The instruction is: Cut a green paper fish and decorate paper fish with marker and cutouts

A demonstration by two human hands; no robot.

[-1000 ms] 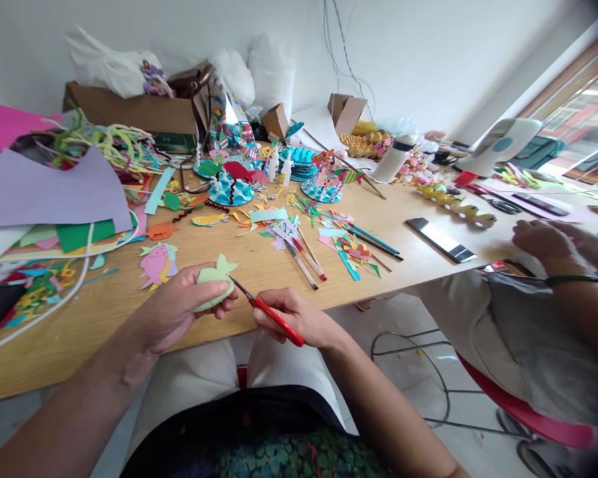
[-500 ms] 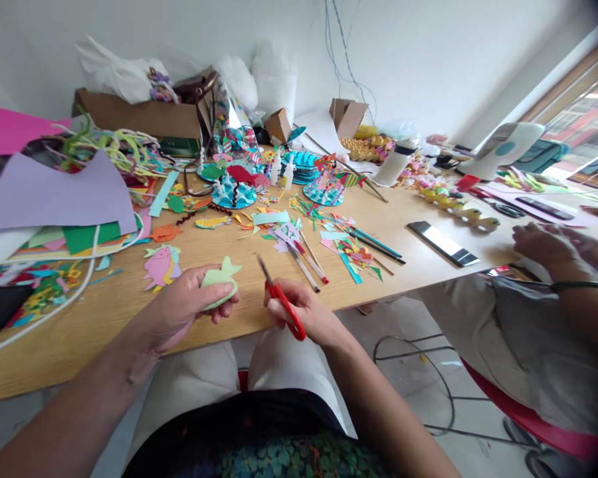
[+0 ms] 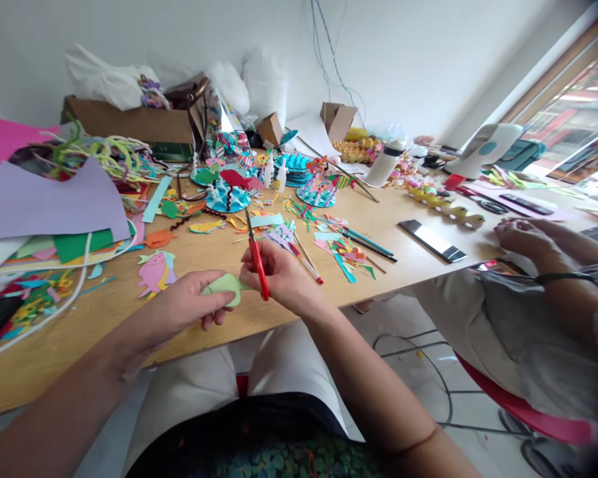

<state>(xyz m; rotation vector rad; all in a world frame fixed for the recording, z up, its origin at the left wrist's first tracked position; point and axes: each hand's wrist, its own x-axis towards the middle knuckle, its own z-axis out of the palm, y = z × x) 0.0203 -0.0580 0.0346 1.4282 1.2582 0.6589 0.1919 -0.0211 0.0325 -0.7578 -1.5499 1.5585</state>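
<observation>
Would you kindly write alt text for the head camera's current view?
A person's left hand holds green paper at a wooden table, while the right hand, close beside it, holds red-handled scissors. On the table lie a pink fish cutout, paper scraps and a phone.

a white plastic bag (image 3: 102, 76) slumps atop a cardboard box (image 3: 124, 123) near the wall (image 3: 219, 30); nearer me, a phone (image 3: 432, 241) lies flat.

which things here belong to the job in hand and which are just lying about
In use:
red-handled scissors, in the right hand
light green paper cutout, in the left hand

Probably just lying about:
phone
white bottle
long cardboard box at the back
</observation>
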